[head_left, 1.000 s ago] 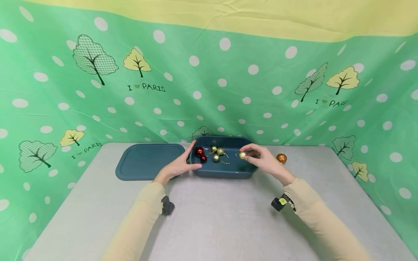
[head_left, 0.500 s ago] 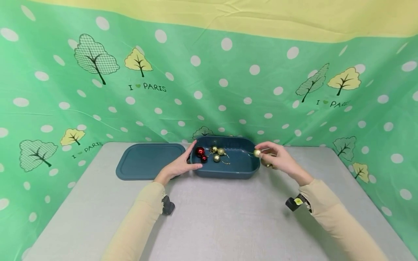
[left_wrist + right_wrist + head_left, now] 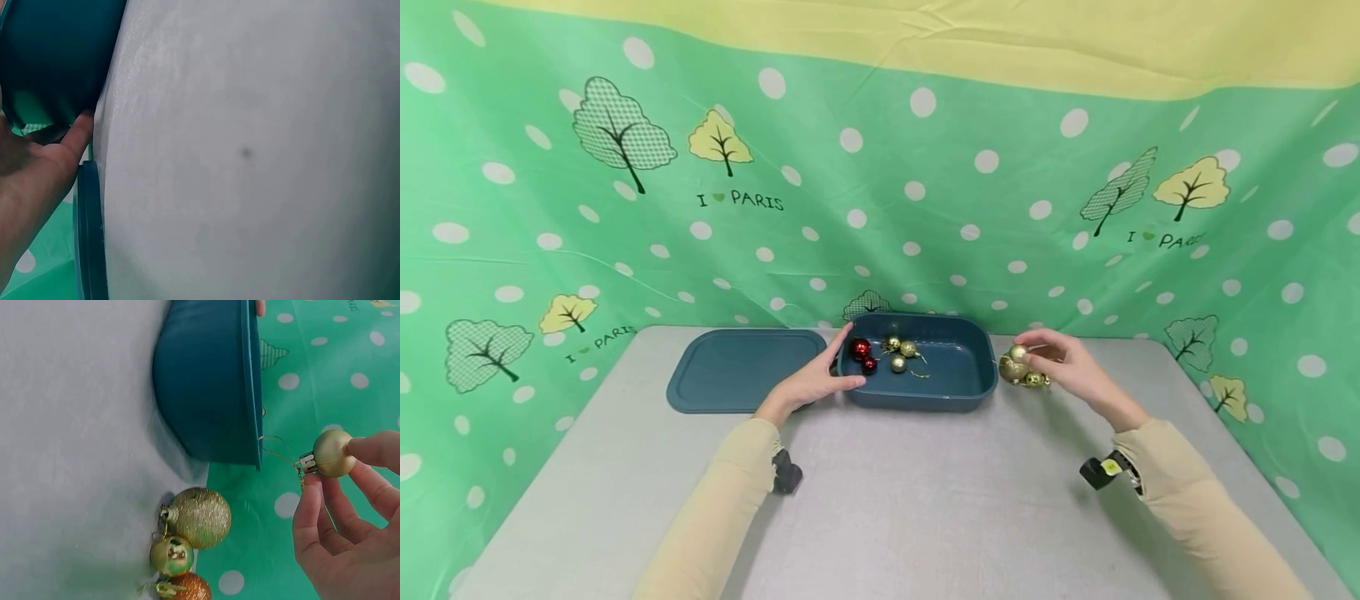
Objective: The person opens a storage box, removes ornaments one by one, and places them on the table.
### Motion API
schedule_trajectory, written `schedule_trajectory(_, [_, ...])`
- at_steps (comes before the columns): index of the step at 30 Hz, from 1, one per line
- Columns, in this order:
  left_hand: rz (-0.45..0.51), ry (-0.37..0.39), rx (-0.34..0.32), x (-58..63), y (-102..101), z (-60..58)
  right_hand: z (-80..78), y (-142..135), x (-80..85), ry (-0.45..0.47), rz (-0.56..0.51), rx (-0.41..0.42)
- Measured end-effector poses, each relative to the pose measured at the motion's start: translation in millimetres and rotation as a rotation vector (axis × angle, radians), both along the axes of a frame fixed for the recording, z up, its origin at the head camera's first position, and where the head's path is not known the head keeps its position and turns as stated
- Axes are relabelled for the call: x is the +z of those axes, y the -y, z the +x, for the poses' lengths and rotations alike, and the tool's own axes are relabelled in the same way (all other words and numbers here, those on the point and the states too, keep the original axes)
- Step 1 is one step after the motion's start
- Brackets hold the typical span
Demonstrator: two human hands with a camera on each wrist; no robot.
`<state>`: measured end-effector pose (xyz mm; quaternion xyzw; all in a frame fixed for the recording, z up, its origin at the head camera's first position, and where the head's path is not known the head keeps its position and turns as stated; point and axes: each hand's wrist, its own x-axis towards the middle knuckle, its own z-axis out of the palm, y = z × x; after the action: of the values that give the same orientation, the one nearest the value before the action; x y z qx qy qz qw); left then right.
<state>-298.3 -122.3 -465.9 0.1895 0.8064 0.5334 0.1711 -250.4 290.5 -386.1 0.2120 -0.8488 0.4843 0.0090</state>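
Note:
A dark blue plastic box (image 3: 917,403) stands near the back of the table. My left hand (image 3: 807,384) spans its left end, thumb at the front side and fingers at the back, fairly straight. Past the box's right end, my right hand (image 3: 1070,367) pinches a small gold Christmas bauble (image 3: 333,454) by thumb and fingertips, its string loop pointing toward the box. Inside the box lie a larger red bauble (image 3: 860,348), a smaller red one (image 3: 868,365) and a few gold baubles (image 3: 898,363). Below the held bauble rest a glittery gold bauble (image 3: 200,517), a shiny gold one (image 3: 172,556) and an orange one (image 3: 189,587).
The blue lid (image 3: 745,372) lies flat on the grey table (image 3: 880,500), left of the box. A green dotted curtain (image 3: 880,208) hangs right behind the box and along both sides.
My right hand has carried the gold bauble rightward, from over the box to above the baubles outside it, which now show more. My left hand and the box have stayed put.

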Motion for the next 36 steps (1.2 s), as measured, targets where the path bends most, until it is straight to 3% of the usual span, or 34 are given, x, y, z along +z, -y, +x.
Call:
schedule_trajectory(29, [-0.018,-0.032,-0.003,0.0,0,0.4,0.2,-57,-32.3,0.081,0.009,-0.104])
schedule_trajectory(36, [-0.021,-0.028,-0.001,-0.5,0,-0.5,-0.6,-69,-43.9,0.153,0.024,-0.14])
